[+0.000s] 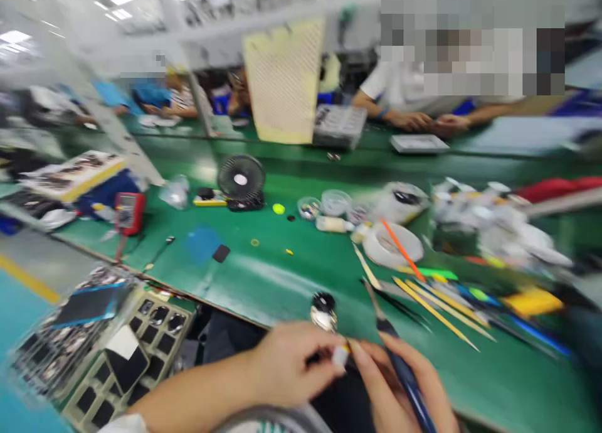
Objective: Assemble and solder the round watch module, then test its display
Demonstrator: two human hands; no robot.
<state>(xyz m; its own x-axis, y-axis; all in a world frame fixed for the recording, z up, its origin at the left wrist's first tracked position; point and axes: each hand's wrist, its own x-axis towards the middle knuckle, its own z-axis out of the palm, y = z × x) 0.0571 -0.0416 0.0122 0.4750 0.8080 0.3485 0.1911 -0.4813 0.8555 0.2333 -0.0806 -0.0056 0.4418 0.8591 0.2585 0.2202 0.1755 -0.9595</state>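
Observation:
My left hand (296, 364) pinches a small white piece (340, 356) between thumb and fingertips. Its exact kind is too small and blurred to tell. My right hand (399, 389) is wrapped round a slim tool with a dark blue handle (408, 383) and a pointed metal tip, which points away from me over the bench. The right fingertips meet close beside the white piece; I cannot tell whether they touch it. Just beyond my left fingers lies a round part, black and shiny silver (323, 310), at the bench's near edge.
On the green bench (263, 276) stand a black fan (241, 179), a red multimeter (130, 212) and a white bowl (392, 245). Yellow sticks (437, 314) and tools lie to the right. A tray of parts (155, 351) sits lower left. A co-worker's hands (433, 122) work opposite.

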